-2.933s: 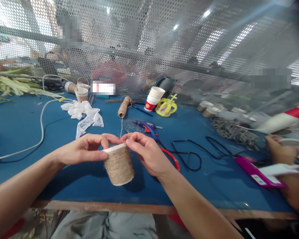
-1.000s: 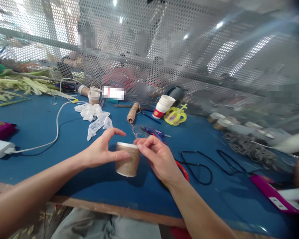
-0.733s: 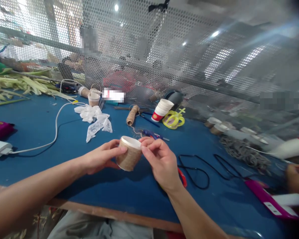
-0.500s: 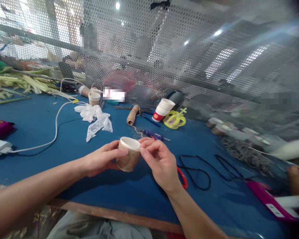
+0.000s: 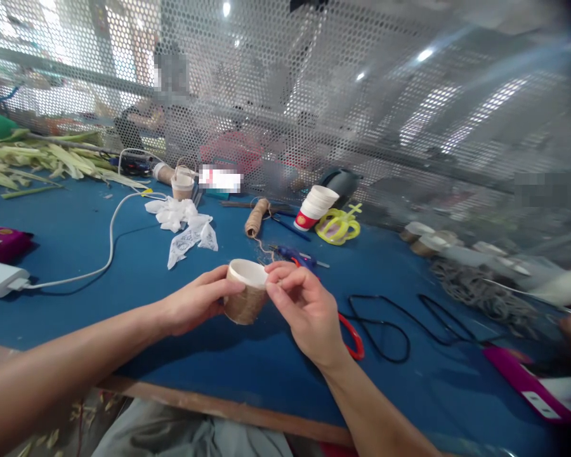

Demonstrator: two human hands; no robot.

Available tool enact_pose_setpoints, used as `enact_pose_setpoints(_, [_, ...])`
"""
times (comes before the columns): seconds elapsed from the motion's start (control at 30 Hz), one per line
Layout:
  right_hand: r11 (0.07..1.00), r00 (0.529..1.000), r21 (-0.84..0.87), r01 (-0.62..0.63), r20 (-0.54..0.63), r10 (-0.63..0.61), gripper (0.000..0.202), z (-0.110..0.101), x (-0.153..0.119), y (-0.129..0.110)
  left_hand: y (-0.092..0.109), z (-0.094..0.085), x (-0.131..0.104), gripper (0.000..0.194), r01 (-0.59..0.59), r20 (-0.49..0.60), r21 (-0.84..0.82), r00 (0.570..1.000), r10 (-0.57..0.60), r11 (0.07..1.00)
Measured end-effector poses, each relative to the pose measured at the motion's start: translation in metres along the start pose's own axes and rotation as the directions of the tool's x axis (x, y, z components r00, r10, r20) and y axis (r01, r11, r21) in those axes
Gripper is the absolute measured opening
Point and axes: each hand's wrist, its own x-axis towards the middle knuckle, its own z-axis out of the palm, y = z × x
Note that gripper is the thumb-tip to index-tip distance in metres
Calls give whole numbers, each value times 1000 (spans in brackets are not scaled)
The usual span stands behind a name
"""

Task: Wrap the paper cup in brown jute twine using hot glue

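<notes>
A paper cup wrapped in brown twine (image 5: 245, 301), its white rim facing up, is held above the blue table. My left hand (image 5: 197, 299) grips it from the left, thumb on the near side. At the cup's right edge my right hand (image 5: 302, 304) is closed in a pinch, its fingertips close to the rim; what they pinch is too small to make out. A twine roll (image 5: 255, 219) lies beyond the cup, its loose strand running toward a blue tool (image 5: 297, 256). Red scissor handles (image 5: 354, 337) show beside my right wrist.
White crumpled plastic (image 5: 185, 219), stacked paper cups (image 5: 314, 206) and a yellow crown-like piece (image 5: 337, 227) stand farther back. A white cable (image 5: 110, 241) crosses the left; a black cord (image 5: 385, 325) and purple power strip (image 5: 528, 384) lie right. A mesh partition (image 5: 266, 95) rises behind.
The view has shifted slightly, so table items appear a little farther right. Both hands keep nearly the same hold, and the cup has turned or tilted very slightly.
</notes>
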Motion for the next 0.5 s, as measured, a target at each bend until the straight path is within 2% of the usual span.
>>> enact_pose_setpoints(0.1, [1000,1000,0,6,-5,-6,16,-1,1,0,0,-1,0,38,-10,20,1,1000,10,1000])
enact_pose_setpoints(0.33, [998,999,59,-14,-35,16,16,-4,1,-1,5,-7,2,45,-22,147,-44,989,29,999])
enact_pose_setpoints(0.5, [997,999,67,-27,-33,29,15,-4,1,-2,7,-8,5,40,11,100,-53,995,-5,999])
